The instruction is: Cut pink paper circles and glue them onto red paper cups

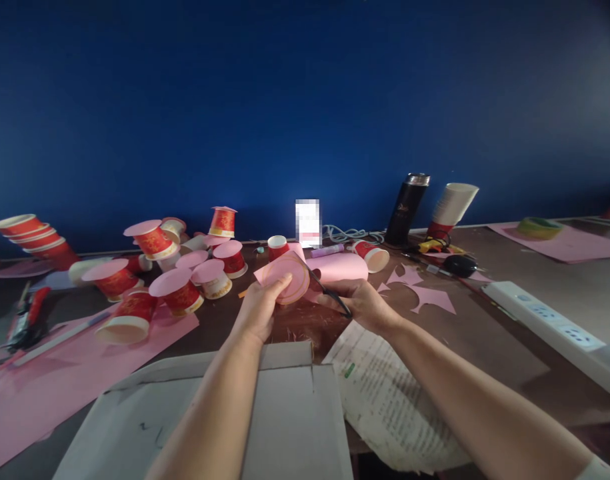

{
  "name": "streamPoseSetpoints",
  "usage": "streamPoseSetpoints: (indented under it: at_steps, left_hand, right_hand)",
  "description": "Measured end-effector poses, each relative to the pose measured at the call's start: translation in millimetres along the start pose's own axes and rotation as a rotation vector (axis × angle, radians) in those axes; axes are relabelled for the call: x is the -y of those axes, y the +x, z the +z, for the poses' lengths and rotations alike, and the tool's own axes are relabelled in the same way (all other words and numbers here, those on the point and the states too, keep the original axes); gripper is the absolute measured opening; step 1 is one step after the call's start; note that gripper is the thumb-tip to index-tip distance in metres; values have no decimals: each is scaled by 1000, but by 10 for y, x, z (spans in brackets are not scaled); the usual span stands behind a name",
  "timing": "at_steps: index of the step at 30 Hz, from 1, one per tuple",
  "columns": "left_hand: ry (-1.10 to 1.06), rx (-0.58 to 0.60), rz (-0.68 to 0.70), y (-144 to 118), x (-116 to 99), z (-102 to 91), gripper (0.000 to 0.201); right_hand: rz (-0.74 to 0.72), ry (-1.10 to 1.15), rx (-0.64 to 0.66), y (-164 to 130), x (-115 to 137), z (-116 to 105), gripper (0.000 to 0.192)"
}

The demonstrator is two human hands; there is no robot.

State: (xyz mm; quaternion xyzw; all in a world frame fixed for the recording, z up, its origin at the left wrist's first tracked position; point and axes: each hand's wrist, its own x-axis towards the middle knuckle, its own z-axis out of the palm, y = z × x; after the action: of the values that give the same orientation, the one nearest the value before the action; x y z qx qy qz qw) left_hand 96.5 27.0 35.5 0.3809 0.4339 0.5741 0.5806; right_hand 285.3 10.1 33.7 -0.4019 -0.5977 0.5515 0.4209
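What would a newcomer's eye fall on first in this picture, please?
Likely the centre, where the left hand holds pink paper marked with a circle and the right hand holds scissors at its edge. Then perhaps the red cups to the left, several topped with pink discs, and the blue wall filling the upper half.

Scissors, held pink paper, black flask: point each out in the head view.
Scissors (331, 294): head view, on the black handle.
Held pink paper (297, 272): head view, on its face, inside the drawn outline.
Black flask (405, 215): head view, on the middle of its body.
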Motion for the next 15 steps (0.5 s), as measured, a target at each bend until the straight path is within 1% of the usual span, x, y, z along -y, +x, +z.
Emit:
streamPoseSetpoints:
  at_steps: [4,9,12,15]
  left_hand:
    - [20,-28,20,9,2,-3,33]
    - [44,-117,68,48,26,-20,35]
    - [89,-160,116,54,30,-15,35]
    - [160,-176,176,24,5,8,36]
  right_hand:
    - [-23,-19,9,13,-28,-9,49]
    - [-7,-18,28,20,-44,-11,48]
    - [-6,-36,25,22,-53,1,49]
    - [-19,-34,37,25,-70,5,48]
